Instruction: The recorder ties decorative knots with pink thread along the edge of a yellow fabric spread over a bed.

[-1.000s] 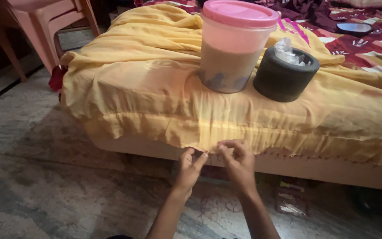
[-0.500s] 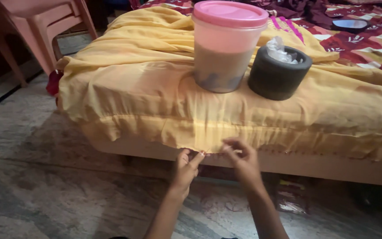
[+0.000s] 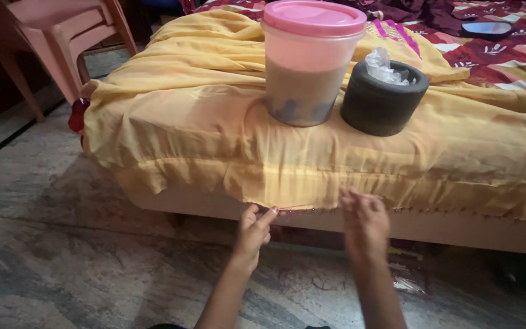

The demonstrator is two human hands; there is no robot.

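A yellow cloth [image 3: 214, 128] drapes over the bed's front edge, its beaded hem hanging low. My left hand [image 3: 254, 230] pinches that hem between thumb and fingers. My right hand [image 3: 363, 222] holds the same hem a little further right, fingers curled on the edge. On the cloth stand a clear plastic jar with a pink lid [image 3: 310, 61] and, to its right, a black round holder [image 3: 383, 97] with crumpled clear plastic inside.
A pink plastic chair [image 3: 62, 36] stands at the back left. The bed carries a maroon patterned sheet [image 3: 494, 52] with a dark flat object on it. Grey marbled floor [image 3: 62, 268] lies in front, and some clutter shows under the bed frame.
My hands have moved apart along the hem, the right one sliding to the right. The view has shifted slightly.
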